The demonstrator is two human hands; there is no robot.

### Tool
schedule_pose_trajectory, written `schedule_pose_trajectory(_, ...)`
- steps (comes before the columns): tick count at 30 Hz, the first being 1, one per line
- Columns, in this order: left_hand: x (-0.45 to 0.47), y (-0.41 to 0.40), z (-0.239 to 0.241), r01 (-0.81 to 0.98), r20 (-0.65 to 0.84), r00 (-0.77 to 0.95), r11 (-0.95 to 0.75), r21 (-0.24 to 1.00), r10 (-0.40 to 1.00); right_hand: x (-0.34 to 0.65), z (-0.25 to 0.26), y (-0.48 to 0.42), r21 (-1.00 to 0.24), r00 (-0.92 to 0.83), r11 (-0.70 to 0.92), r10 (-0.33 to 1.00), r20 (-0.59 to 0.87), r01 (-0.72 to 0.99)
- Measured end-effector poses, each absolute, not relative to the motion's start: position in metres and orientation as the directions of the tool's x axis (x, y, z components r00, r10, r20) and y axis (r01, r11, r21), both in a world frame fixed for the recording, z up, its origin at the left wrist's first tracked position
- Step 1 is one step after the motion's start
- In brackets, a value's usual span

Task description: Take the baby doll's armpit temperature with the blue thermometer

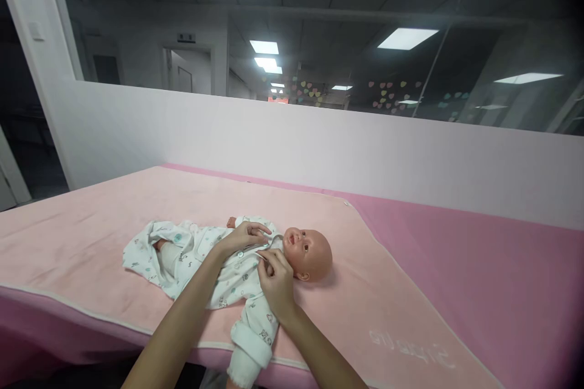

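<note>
A baby doll (314, 254) lies on its back, head to the right, dressed in a white printed baby outfit (228, 285) with snap buttons down the front. My left hand (249, 236) is at the doll's upper chest, its fingers bent onto the outfit's front near the collar; the fingertips partly hide what they grip. Just below the doll's chin, my right hand (277, 273) pinches the garment's front edge between thumb and fingers. One sleeve (253, 340), its cuff folded back, points toward me. The outfit's lower part is bunched open around a leg (170, 255).
A light pink blanket (392, 310) covers much of the darker pink padded table (511, 279). Behind it stands a low white wall (319, 146) with a large window above. The table's front edge runs beneath my forearms.
</note>
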State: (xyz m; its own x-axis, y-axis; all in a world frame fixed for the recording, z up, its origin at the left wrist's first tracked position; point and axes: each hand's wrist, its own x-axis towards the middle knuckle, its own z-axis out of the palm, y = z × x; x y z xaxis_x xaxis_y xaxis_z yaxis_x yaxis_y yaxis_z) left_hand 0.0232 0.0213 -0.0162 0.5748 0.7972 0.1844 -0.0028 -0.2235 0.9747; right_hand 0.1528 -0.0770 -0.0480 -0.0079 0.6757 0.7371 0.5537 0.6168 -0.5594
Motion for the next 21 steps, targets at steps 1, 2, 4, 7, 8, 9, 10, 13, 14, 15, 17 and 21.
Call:
schedule_pose_trajectory(1, 0.0235, 0.0217, -0.0164, -0.003, 0.187, 0.576, -0.227, 0.974, 0.796, 0.1528, -0.0483, -0.077, -0.557, -0.015, 0.621, 0.675, 0.738, 0.551)
schedule_pose_trajectory(2, 0.0237, 0.0222, -0.0168, -0.001, 0.188, 0.577, -0.23, 0.973, 0.795, 0.1528, -0.0485, -0.0771, -0.556, -0.017, 0.624, 0.674, 0.739, 0.548)
schedule_pose_trajectory(4, 0.0237, 0.023, -0.0173, 0.008, 0.186, 0.578, -0.233, 0.972, 0.794, 0.1527, -0.0482, -0.0773, -0.558, -0.014, 0.629, 0.67, 0.742, 0.542)
schedule_pose_trajectory(7, 0.0229, 0.0222, -0.017, 0.023, 0.182, 0.576, -0.238, 0.971, 0.797, 0.1522, -0.0469, -0.0772, -0.549, -0.011, 0.637, 0.658, 0.753, 0.541)
schedule_pose_trajectory(8, 0.0224, 0.0214, -0.0167, 0.029, 0.184, 0.575, -0.244, 0.969, 0.797, 0.152, -0.0466, -0.0769, -0.543, -0.012, 0.641, 0.652, 0.758, 0.543)
schedule_pose_trajectory(9, 0.0219, 0.0204, -0.0163, 0.034, 0.187, 0.572, -0.251, 0.967, 0.799, 0.1517, -0.0465, -0.0766, -0.536, -0.011, 0.645, 0.645, 0.764, 0.545)
schedule_pose_trajectory(10, 0.0214, 0.0194, -0.016, 0.039, 0.19, 0.567, -0.257, 0.966, 0.801, 0.1514, -0.0466, -0.0761, -0.53, -0.007, 0.649, 0.636, 0.772, 0.546)
schedule_pose_trajectory(13, 0.0201, 0.0173, -0.0156, 0.045, 0.199, 0.552, -0.268, 0.962, 0.81, 0.1506, -0.0475, -0.0748, -0.525, 0.03, 0.663, 0.606, 0.795, 0.533)
schedule_pose_trajectory(14, 0.0198, 0.0171, -0.0157, 0.041, 0.202, 0.55, -0.268, 0.962, 0.81, 0.1504, -0.0477, -0.0744, -0.532, 0.05, 0.666, 0.599, 0.799, 0.523)
schedule_pose_trajectory(15, 0.0195, 0.017, -0.0159, 0.037, 0.205, 0.55, -0.268, 0.963, 0.81, 0.1503, -0.0477, -0.0741, -0.542, 0.069, 0.666, 0.597, 0.799, 0.513)
schedule_pose_trajectory(17, 0.0189, 0.0169, -0.0161, 0.029, 0.209, 0.547, -0.268, 0.963, 0.811, 0.1504, -0.047, -0.0734, -0.563, 0.105, 0.658, 0.6, 0.793, 0.5)
schedule_pose_trajectory(21, 0.0183, 0.0151, -0.0152, 0.041, 0.219, 0.519, -0.28, 0.959, 0.827, 0.151, -0.0449, -0.0719, -0.592, 0.136, 0.647, 0.612, 0.779, 0.48)
